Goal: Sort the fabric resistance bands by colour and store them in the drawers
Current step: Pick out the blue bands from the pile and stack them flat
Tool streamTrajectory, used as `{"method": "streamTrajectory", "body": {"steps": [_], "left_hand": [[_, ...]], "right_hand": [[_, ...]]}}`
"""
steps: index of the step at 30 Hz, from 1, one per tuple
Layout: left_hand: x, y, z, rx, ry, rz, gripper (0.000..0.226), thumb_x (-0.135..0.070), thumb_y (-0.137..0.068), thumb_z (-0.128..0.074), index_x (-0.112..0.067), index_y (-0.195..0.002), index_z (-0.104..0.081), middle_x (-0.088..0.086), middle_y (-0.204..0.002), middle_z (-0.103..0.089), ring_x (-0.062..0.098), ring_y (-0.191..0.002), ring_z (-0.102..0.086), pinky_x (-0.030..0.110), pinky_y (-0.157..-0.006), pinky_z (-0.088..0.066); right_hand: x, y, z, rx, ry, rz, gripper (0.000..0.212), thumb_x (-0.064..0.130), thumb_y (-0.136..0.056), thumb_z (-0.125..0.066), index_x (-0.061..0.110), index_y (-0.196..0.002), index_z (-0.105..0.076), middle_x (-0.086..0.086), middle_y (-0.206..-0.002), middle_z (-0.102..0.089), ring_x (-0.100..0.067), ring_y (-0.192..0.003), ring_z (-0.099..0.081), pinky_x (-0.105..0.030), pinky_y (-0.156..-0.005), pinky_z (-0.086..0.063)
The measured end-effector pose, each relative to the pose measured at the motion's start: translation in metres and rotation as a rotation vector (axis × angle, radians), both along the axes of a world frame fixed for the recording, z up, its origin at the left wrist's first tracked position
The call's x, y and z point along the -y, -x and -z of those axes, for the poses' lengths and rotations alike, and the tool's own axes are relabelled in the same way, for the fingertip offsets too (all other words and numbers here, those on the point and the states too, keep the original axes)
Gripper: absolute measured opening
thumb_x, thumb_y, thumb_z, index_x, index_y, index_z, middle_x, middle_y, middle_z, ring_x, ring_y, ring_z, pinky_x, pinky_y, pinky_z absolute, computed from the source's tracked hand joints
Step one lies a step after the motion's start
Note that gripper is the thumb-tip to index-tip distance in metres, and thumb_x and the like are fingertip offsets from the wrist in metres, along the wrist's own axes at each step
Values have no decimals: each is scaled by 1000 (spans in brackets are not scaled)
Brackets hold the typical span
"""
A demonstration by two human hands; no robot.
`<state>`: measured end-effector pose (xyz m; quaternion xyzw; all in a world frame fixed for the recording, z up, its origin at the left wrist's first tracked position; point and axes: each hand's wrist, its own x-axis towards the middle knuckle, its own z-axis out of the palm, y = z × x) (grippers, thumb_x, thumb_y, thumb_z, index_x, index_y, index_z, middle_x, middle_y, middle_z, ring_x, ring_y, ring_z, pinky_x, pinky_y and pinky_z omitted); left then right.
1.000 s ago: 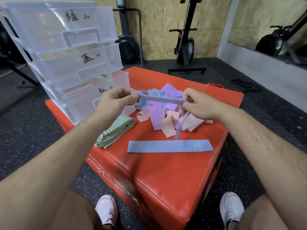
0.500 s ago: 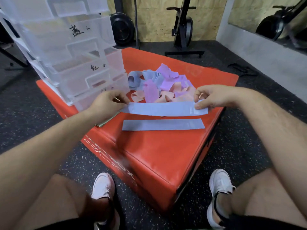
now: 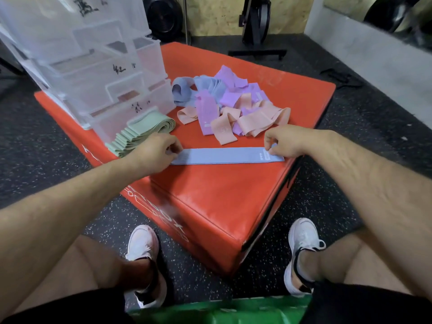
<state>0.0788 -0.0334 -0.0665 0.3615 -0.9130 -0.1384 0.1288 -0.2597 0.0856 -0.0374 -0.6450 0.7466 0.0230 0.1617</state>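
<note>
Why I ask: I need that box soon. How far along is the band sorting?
Done: green bands stacked beside the drawers. In hand: left hand and right hand pinch a blue band laid flat on the red box. Left: the mixed pile of blue, purple and pink bands, then storing everything.

Matt woven band (image 3: pixel 224 155); glossy vinyl box (image 3: pixel 224 197); translucent plastic drawers (image 3: pixel 98 73)

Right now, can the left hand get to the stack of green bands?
Probably yes. The green bands lie right next to the left hand, with nothing between them. That hand is pinching the end of the blue band, so it would have to let go first.
</note>
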Motion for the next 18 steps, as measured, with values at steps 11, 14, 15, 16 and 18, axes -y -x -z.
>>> {"method": "streamTrajectory", "body": {"steps": [11, 14, 15, 16, 18], "left_hand": [[10, -10, 3, 75, -56, 82, 32, -27, -75, -82, -20, -104, -68, 2, -104, -61, 14, -92, -51, 18, -80, -33], [12, -10, 3, 73, -52, 99, 31, -23, -77, -81, -22, -105, -68, 1, -104, -59, 15, -91, -52, 20, -81, -35], [11, -10, 2, 84, -52, 102, 31, -23, -78, -81, -21, -105, -67, 1, -104, -59, 13, -90, -50, 20, -81, -34], [12, -9, 2, 92, -52, 105, 31, -23, -78, -81, -20, -105, -67, 2, -105, -59, 10, -87, -48, 18, -80, -33], [13, -9, 1, 104, -60, 112, 32, -23, -77, -81, -18, -105, -68, 2, -107, -59, 2, -83, -46, 10, -78, -31]], "right_hand": [[-8, 1, -15, -7, -83, -25, 43, 29, -73, -86, 32, -108, -61, 14, -107, -53, -15, -97, -56, -32, -82, -47], [-9, -2, -16, -27, -93, -19, 45, 28, -75, -85, 30, -112, -60, 10, -113, -55, -17, -99, -57, -35, -86, -50], [-9, -3, -16, -29, -93, -18, 45, 27, -75, -85, 29, -113, -60, 9, -113, -55, -17, -99, -58, -35, -86, -50], [-9, -4, -17, -29, -95, -17, 45, 27, -75, -85, 28, -113, -60, 8, -114, -55, -18, -98, -58, -34, -85, -50], [-10, -6, -18, -26, -104, -7, 46, 27, -75, -85, 28, -115, -60, 7, -115, -55, -17, -97, -58, -33, -83, -50]]}}
